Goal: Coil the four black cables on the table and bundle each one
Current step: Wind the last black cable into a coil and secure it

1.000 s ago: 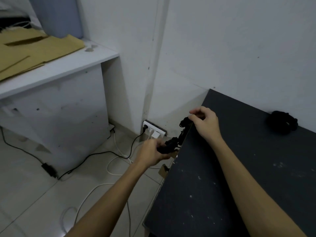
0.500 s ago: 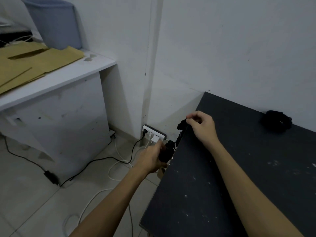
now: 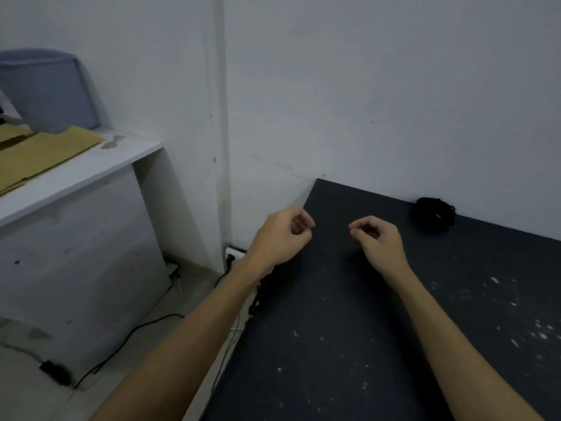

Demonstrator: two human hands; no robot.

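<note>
My left hand (image 3: 283,238) and my right hand (image 3: 378,238) hover side by side over the far left corner of the black table (image 3: 334,344). On each hand the thumb and fingertips are pinched together, facing the other hand. A black cable (image 3: 260,294) hangs in a clump at the table's left edge, under my left wrist. It seems to run up to my hands. The strand between my fingers barely shows against the dark top. A coiled black cable bundle (image 3: 432,214) lies at the back of the table, against the wall.
A white wall stands right behind the table. On the left is a white desk (image 3: 76,177) with brown cardboard (image 3: 45,153) and a blue bin (image 3: 45,89) on it. A wall socket (image 3: 235,253) and loose floor cables (image 3: 127,338) lie between desk and table.
Both hands rose from the table's left edge and moved over the table top. My left hand no longer grips the plug end beside the edge; the cable clump now hangs below my left wrist.
</note>
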